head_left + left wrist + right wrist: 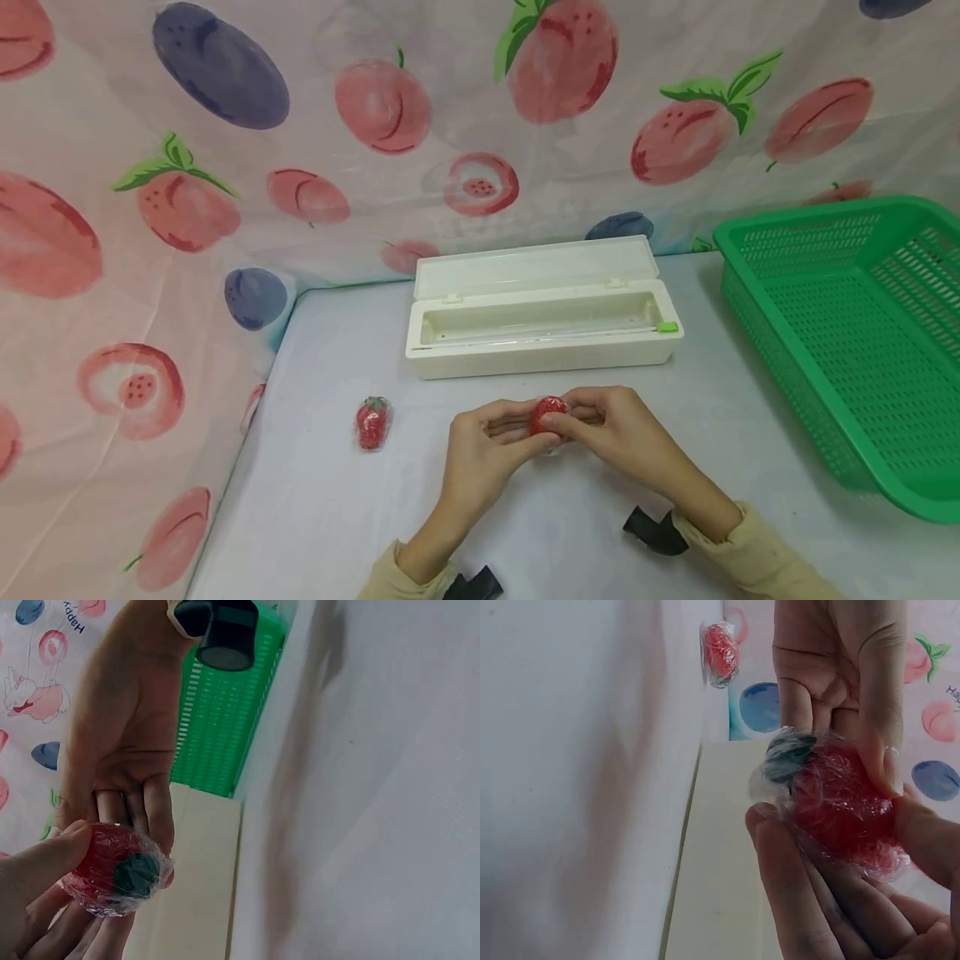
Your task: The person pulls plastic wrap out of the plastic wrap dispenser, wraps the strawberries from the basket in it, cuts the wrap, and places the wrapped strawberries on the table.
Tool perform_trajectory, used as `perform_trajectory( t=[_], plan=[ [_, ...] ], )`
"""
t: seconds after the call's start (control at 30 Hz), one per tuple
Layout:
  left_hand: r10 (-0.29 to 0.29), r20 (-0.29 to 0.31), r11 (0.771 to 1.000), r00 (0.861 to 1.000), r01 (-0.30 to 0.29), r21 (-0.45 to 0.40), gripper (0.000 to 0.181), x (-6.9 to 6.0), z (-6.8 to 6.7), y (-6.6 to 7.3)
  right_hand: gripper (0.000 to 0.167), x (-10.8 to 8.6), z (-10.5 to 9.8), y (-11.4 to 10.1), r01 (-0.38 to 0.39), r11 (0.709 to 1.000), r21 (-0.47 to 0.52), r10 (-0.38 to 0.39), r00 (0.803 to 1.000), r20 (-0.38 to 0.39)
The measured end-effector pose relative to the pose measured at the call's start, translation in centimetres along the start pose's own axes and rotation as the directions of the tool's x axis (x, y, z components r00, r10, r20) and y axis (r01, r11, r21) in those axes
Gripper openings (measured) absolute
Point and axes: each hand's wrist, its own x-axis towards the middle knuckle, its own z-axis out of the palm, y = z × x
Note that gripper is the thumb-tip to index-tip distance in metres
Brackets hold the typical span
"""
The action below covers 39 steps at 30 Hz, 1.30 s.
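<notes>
A red strawberry (550, 408) with a green top, wrapped in clear cling film, is held between both hands above the white table. My left hand (480, 458) holds its left side, with the thumb in front and the fingers curled behind. From the other side my right hand (633, 437) grips it too, its thumb on the front. In the left wrist view, crinkled film covers the strawberry (112, 870) and its dark green cap. The right wrist view shows loose film bunched around the leafy end of the strawberry (844, 802). A second wrapped strawberry (372, 423) lies on the table to the left.
Behind the hands stands a white cling film dispenser (543, 358), its lid (536, 268) raised and a green slide cutter (667, 327) at the right end of its rail. On the right is a green plastic basket (795, 333). A fruit-print cloth (315, 108) hangs at the back and left.
</notes>
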Motion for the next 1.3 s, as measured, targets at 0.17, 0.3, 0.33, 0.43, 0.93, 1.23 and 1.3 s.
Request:
perform_trajectory(
  t=[0.17, 0.3, 0.33, 0.43, 0.93, 1.23, 1.3],
  plan=[
    [0.022, 0.022, 1.000, 0.999, -0.022, -0.006, 0.039, 0.1, 0.3, 0.0, 0.026, -0.1, -0.2, 0.1, 0.019, 0.997, -0.072, -0.020, 1.000, -0.012],
    [0.056, 0.033, 0.998, 0.998, -0.057, 0.016, 0.039, 0.2, 0.5, 0.0, 0.024, -0.2, -0.4, 0.0, 0.019, 0.996, -0.083, -0.024, 0.998, -0.059],
    [0.067, 0.029, 0.997, 0.997, -0.067, 0.029, 0.040, 0.3, 0.5, 0.0, 0.024, -0.2, -0.4, 0.0, 0.023, 0.997, -0.078, -0.029, 0.997, -0.071],
    [0.094, 0.006, 0.994, 0.996, -0.094, 0.054, 0.041, 0.4, 0.6, -0.2, 0.028, -0.3, -0.5, 0.0, 0.039, 0.997, -0.062, -0.045, 0.993, -0.105],
    [0.064, -0.118, 0.993, 0.991, -0.075, -0.089, 0.037, -0.1, 0.3, -0.4, 0.036, 0.2, -0.8, -0.2, 0.082, 0.993, 0.079, -0.066, 0.980, -0.187],
    [0.114, -0.108, 0.984, 0.988, -0.127, -0.127, 0.042, -0.2, 0.4, -0.1, 0.034, -0.3, -2.1, -0.6, 0.197, 0.974, 0.113, -0.195, 0.980, -0.026],
    [0.117, -0.113, 0.984, 0.987, -0.130, -0.119, 0.043, -0.2, 0.5, 0.0, 0.033, -0.3, -2.5, -0.8, 0.187, 0.977, 0.102, -0.187, 0.982, -0.003]
  ],
)
